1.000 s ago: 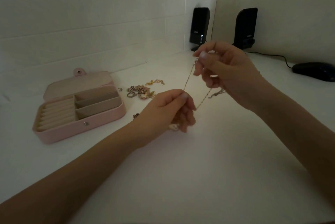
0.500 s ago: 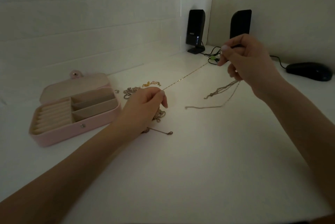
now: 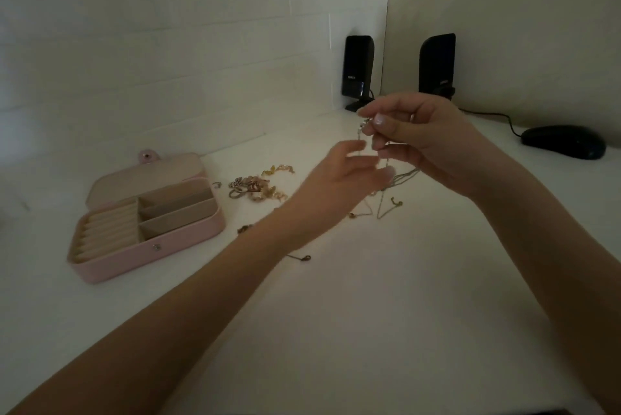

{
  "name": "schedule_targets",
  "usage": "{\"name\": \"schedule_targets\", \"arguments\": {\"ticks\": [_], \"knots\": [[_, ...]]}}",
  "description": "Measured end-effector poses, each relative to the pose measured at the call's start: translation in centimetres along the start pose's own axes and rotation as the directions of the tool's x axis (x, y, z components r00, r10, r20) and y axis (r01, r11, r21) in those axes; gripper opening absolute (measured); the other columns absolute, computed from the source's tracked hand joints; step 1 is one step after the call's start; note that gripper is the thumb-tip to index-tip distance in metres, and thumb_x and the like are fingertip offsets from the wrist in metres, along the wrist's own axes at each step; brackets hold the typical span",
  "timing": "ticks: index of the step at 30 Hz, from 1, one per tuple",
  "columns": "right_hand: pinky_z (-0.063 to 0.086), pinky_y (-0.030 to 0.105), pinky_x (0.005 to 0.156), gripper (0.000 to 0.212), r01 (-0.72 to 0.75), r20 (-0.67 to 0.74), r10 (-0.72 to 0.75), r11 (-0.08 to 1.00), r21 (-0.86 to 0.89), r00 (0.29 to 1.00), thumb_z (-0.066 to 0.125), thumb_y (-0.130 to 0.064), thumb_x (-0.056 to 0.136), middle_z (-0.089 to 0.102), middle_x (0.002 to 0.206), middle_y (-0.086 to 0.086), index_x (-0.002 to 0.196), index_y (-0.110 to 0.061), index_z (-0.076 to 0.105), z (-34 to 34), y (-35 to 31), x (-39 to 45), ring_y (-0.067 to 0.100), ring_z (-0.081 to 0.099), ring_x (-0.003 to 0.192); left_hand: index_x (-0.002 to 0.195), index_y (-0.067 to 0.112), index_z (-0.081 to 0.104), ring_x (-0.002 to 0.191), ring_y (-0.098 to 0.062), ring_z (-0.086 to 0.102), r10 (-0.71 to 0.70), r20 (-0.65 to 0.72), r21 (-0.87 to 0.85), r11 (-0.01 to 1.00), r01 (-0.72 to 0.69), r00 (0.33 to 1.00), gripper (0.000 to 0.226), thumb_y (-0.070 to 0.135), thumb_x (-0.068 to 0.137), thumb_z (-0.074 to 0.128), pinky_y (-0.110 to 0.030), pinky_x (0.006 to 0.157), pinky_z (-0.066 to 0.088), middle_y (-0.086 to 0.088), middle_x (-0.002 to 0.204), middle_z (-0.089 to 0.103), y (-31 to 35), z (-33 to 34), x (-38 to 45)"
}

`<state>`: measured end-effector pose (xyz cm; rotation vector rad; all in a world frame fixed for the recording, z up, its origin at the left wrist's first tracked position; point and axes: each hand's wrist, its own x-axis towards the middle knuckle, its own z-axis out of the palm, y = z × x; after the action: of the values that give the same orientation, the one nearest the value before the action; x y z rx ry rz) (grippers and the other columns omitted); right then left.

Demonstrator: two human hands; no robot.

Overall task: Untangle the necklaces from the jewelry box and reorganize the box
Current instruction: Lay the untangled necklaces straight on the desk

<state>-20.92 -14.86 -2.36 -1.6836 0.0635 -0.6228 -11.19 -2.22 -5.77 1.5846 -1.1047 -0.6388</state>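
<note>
The pink jewelry box (image 3: 188, 241) lies open on the white table at the left, its compartments bare. My right hand (image 3: 426, 142) is raised above the table and pinches a thin chain necklace (image 3: 386, 193) near its top; the chain hangs down in loops and its ends trail on the table. My left hand (image 3: 339, 179) is blurred just left of the hanging chain, fingers spread and relaxed, next to the strands. A pile of tangled gold and rose jewelry (image 3: 257, 188) lies between the box and my hands.
Two black speakers (image 3: 358, 70) (image 3: 437, 63) stand at the back by the wall corner. A black mouse (image 3: 564, 141) with its cable lies at the far right. A small clasp piece (image 3: 304, 258) lies by my left forearm.
My left hand let go of the stretched chain and moved up and right toward my right hand. My right hand came down and left, and the chain now hangs slack.
</note>
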Motion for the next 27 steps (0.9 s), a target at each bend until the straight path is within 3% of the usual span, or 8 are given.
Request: {"name": "schedule_targets", "arguments": {"ticks": [2, 5, 10, 14, 16, 18, 24, 27], "knots": [[0.054, 0.018, 0.069, 0.019, 0.007, -0.052, -0.004, 0.999, 0.053, 0.999, 0.057, -0.01, 0.086, 0.069, 0.079, -0.002, 0.102, -0.011, 0.067, -0.9, 0.0, 0.1, 0.007, 0.064, 0.069, 0.129, 0.016, 0.043, 0.09, -0.006, 0.067, 0.002, 0.033, -0.104, 0.995, 0.002, 0.999, 0.039, 0.027, 0.094, 0.056, -0.031, 0.092, 0.051, 0.004, 0.102, 0.068, 0.3, 2.1, 1.3], [0.055, 0.018, 0.07, 0.018, -0.046, -0.228, 0.045, 0.999, 0.001, 0.973, 0.055, -0.003, 0.091, 0.068, 0.082, 0.0, 0.104, -0.009, 0.065, -4.5, 0.6, 0.4, 0.009, 0.065, 0.072, 0.121, 0.013, 0.05, 0.055, -0.005, 0.054, 0.038, -0.042, -0.156, 0.987, -0.044, 0.998, 0.022, 0.015, 0.1, 0.043, -0.029, 0.066, 0.055, -0.001, 0.073, 0.057, -0.5, 4.3, 2.2], [0.058, 0.018, 0.065, 0.018, -0.3, -0.451, 0.165, 0.922, -0.246, 0.877, 0.064, -0.002, 0.086, 0.068, 0.089, 0.014, 0.104, 0.001, 0.063, -12.1, 3.0, 0.5, 0.016, 0.064, 0.074, 0.103, 0.016, 0.057, 0.052, -0.006, 0.057, 0.118, -0.147, -0.022, 0.992, -0.123, 0.982, 0.015, 0.007, 0.097, 0.048, -0.021, 0.05, 0.049, 0.0, 0.074, 0.062, -1.3, 6.5, 3.3], [0.056, 0.021, 0.068, 0.009, -0.409, -0.604, 0.099, 0.819, -0.402, 0.791, 0.069, -0.007, 0.084, 0.069, 0.087, 0.014, 0.093, -0.004, 0.068, -15.1, 6.6, -0.2, 0.015, 0.062, 0.071, 0.089, 0.015, 0.063, 0.063, -0.009, 0.061, 0.2, -0.246, 0.195, 0.969, -0.154, 0.948, 0.009, 0.008, 0.092, 0.057, -0.017, 0.056, 0.048, 0.0, 0.078, 0.066, -1.8, 8.4, 4.8], [0.051, 0.02, 0.069, 0.006, -0.431, -0.608, 0.038, 0.74, -0.516, 0.793, 0.07, -0.01, 0.084, 0.068, 0.083, 0.008, 0.09, -0.007, 0.069, -15.5, 8.2, -0.4, 0.011, 0.059, 0.07, 0.092, 0.018, 0.067, 0.079, -0.01, 0.058, 0.365, -0.207, 0.546, 0.813, -0.202, 0.908, 0.009, 0.017, 0.092, 0.059, -0.023, 0.065, 0.047, 0.005, 0.082, 0.067, -2.6, 8.8, 5.2], [0.042, 0.02, 0.072, 0.004, -0.415, -0.575, -0.02, 0.672, -0.613, 0.818, 0.069, -0.01, 0.085, 0.065, 0.086, 0.003, 0.089, -0.008, 0.07, -15.6, 9.1, -0.3, 0.009, 0.055, 0.075, 0.098, 0.022, 0.069, 0.09, -0.011, 0.053, 0.429, -0.115, 0.736, 0.642, -0.213, 0.896, 0.014, 0.023, 0.093, 0.057, -0.027, 0.071, 0.044, 0.007, 0.09, 0.067, -3.2, 8.8, 5.4], [0.039, 0.022, 0.084, 0.021, -0.48, -0.622, -0.051, 0.589, -0.65, 0.781, 0.053, -0.011, 0.096, 0.067, 0.112, 0.012, 0.108, -0.003, 0.068, -16.0, 9.9, 0.3, 0.021, 0.059, 0.098, 0.086, 0.014, 0.076, 0.088, -0.029, 0.067, 0.487, 0.079, 0.764, 0.531, -0.367, 0.87, 0.03, 0.01, 0.078, 0.047, -0.037, 0.074, 0.054, -0.004, 0.091, 0.073, -4.0, 8.6, 5.7], [0.034, 0.037, 0.105, 0.039, -0.545, -0.619, 0.006, 0.479, -0.688, 0.786, 0.038, -0.026, 0.103, 0.053, 0.136, 0.015, 0.134, -0.006, 0.051, -15.4, 9.0, 0.1, 0.03, 0.048, 0.124, 0.107, 0.009, 0.07, 0.11, -0.027, 0.063, 0.488, 0.183, 0.776, 0.461, -0.43, 0.853, 0.046, 0.024, 0.086, 0.033, -0.042, 0.092, 0.05, -0.01, 0.114, 0.068, -3.5, 8.5, 4.9]]}}
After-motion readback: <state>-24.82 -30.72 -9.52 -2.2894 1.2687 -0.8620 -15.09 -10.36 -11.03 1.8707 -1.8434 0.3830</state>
